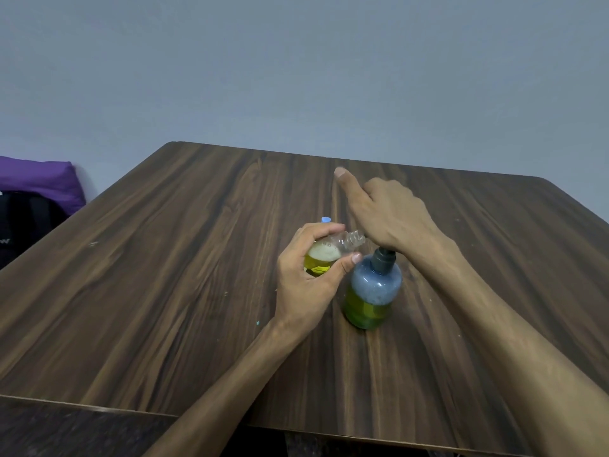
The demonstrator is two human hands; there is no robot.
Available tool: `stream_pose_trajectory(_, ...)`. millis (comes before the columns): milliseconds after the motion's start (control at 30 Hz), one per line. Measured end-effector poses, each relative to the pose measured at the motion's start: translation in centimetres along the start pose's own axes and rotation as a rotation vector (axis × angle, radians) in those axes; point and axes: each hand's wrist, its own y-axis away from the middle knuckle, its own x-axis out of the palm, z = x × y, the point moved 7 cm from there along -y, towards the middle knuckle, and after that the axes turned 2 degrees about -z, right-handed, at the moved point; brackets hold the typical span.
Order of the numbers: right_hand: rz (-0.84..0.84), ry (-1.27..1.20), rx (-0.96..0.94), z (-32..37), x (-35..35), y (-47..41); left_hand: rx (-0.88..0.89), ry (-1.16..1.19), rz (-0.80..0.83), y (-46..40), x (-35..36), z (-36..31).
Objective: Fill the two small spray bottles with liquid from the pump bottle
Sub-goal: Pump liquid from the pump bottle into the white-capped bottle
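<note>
My left hand [304, 278] grips a small clear spray bottle [333, 253], uncapped and tilted, its open neck pointing right toward the pump. Yellow-green liquid with foam fills its lower part. The pump bottle [372, 291] stands upright on the table, blue-tinted with green liquid in its lower half. My right hand [385, 214] lies flat on top of its dark pump head, thumb stretched out; the nozzle is hidden under the hand. A small blue tip [326, 220] shows just behind my left fingers; what it belongs to I cannot tell.
The dark wooden table [164, 275] runs to a grey wall behind. Off its left edge lie a purple cushion [39, 179] and a black bag [23, 225]. A tiny blue speck [258, 323] lies near my left wrist.
</note>
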Motion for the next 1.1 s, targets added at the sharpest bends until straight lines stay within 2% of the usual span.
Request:
stream_pose_trajectory(100,0.055,0.038,0.018,-0.1,0.7,0.1,-0.004,0.009,0.01,0.1,0.0,0.1)
stream_pose_trajectory(233,-0.042,-0.006,-0.017,0.1,-0.5,-0.1,-0.003,0.015,0.008,0.0,0.1,-0.2)
stream_pose_trajectory(367,0.071,0.014,0.037,-0.2,0.7,0.3,-0.004,0.008,0.001,0.0,0.1,-0.1)
stream_pose_trajectory(500,-0.026,-0.031,0.009,-0.1,-0.4,0.1,0.002,0.003,0.006,0.1,0.1,-0.3)
stream_pose_trajectory(633,0.067,0.002,0.026,-0.1,0.6,0.1,0.003,-0.011,0.019,0.0,0.1,0.1)
stream_pose_trajectory(767,-0.01,-0.026,0.006,0.0,-0.3,-0.1,0.006,0.007,0.001,0.0,0.0,-0.3)
stream_pose_trajectory(900,0.082,-0.018,0.043,-0.4,0.8,0.4,-0.006,-0.006,0.024,0.0,0.2,0.2)
stream_pose_trajectory(1100,-0.007,0.003,0.008,0.0,-0.2,-0.2,0.007,-0.005,0.015,0.0,0.1,-0.2)
